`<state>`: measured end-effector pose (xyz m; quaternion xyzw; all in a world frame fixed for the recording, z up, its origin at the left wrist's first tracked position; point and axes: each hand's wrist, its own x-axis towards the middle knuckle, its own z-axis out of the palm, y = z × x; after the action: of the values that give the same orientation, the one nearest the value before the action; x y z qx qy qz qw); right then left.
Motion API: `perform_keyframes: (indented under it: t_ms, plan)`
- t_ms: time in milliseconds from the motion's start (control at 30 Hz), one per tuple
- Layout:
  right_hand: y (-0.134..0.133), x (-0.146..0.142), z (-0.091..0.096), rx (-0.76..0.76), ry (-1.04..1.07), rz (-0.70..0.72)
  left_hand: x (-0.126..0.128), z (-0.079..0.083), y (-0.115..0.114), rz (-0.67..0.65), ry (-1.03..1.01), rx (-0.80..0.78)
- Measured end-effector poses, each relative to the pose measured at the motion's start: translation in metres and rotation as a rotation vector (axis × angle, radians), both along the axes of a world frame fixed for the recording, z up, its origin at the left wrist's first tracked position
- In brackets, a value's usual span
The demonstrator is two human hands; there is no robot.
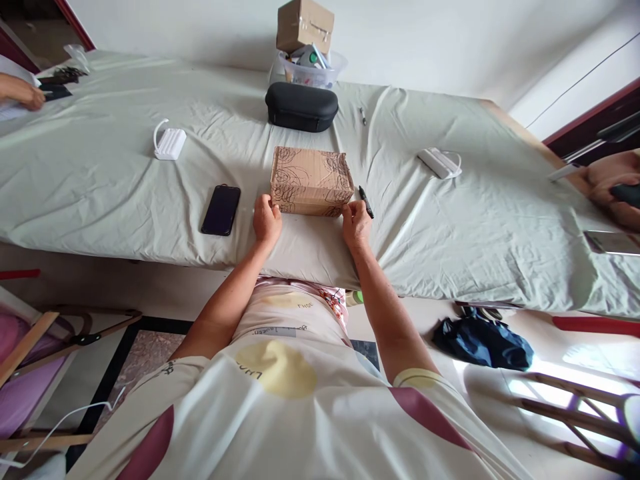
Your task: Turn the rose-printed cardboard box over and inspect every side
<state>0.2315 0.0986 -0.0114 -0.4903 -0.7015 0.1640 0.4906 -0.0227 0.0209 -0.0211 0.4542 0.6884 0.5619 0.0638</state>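
Observation:
A brown cardboard box (313, 175) with black scribbled swirls lies on the cloth-covered table in front of me. My left hand (268, 219) grips its near left corner, thumb against the front face and fingers curled at the side. At the near right corner, my right hand (356, 223) holds the box the same way. A black marker pen (366, 202) lies just beside my right hand. To the left of my left hand rests a dark smartphone (221, 210), screen up. The undersides of the box and some fingertips are hidden.
Behind the box sits a black hard case (302, 107), then a clear plastic tub (313, 72) with a carton (305, 27) on top. White power banks (171, 144) lie left and right. Another person's hand (31, 93) shows far left; someone else's hands (617, 187) are far right.

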Motion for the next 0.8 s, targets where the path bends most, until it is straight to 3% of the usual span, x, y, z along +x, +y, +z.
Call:
perform_keyframes:
  t_ms: [333,800]
  plan:
    - [0.0022,0.0004,-0.0071,-0.045,-0.223,0.033,-0.0015,-0.0051,0.0006,-0.012,0.053,-0.038]
    - [0.0031,0.0010,-0.0037,-0.085,-0.143,0.077,-0.0030,-0.0075,0.0009,-0.040,0.049,-0.062]
